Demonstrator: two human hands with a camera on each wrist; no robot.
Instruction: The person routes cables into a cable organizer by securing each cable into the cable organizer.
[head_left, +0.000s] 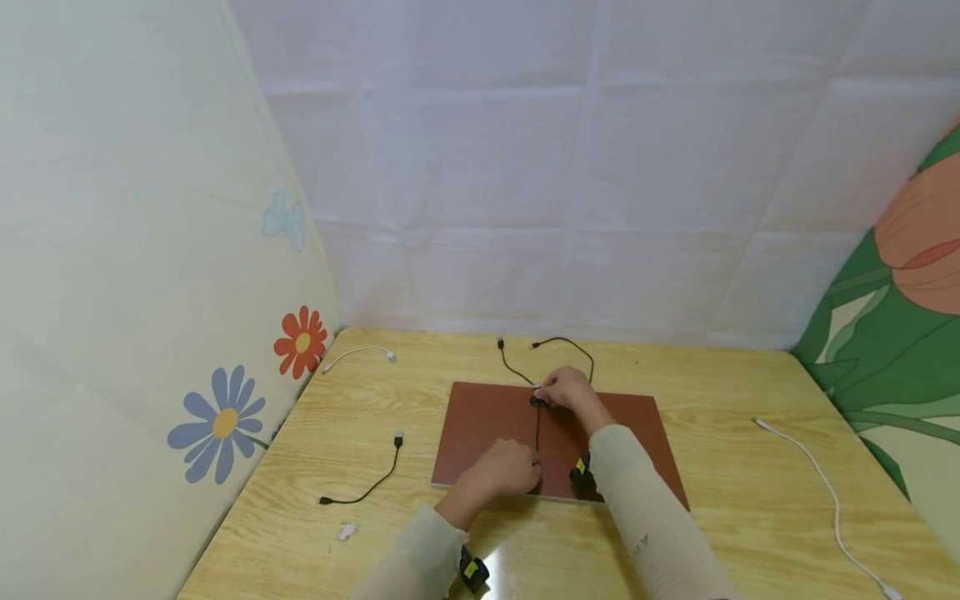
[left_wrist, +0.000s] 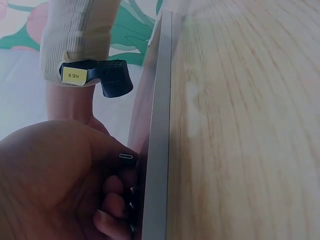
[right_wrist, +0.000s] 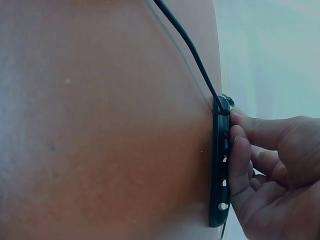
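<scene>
A reddish-brown flat panel [head_left: 480, 417] with a pale edge lies on the table under both hands. By its near edge, my left hand [head_left: 504, 467] pinches the plug [left_wrist: 126, 156] of a black cable [head_left: 537, 429], its metal tip showing. The cable runs straight up the panel to my right hand [head_left: 564, 387] at the far edge. There my right thumb and fingers pinch a flat black piece [right_wrist: 219, 165] with small pale spots along its side; the cable meets it at one end. Its exact kind cannot be told.
Black cable ends [head_left: 510, 362] and a curved black cable [head_left: 588, 354] lie beyond the panel. At left are a short black cable [head_left: 378, 482], a white cable [head_left: 356, 348] and a small white piece [head_left: 347, 531]. A long white cable [head_left: 825, 483] stretches along the right.
</scene>
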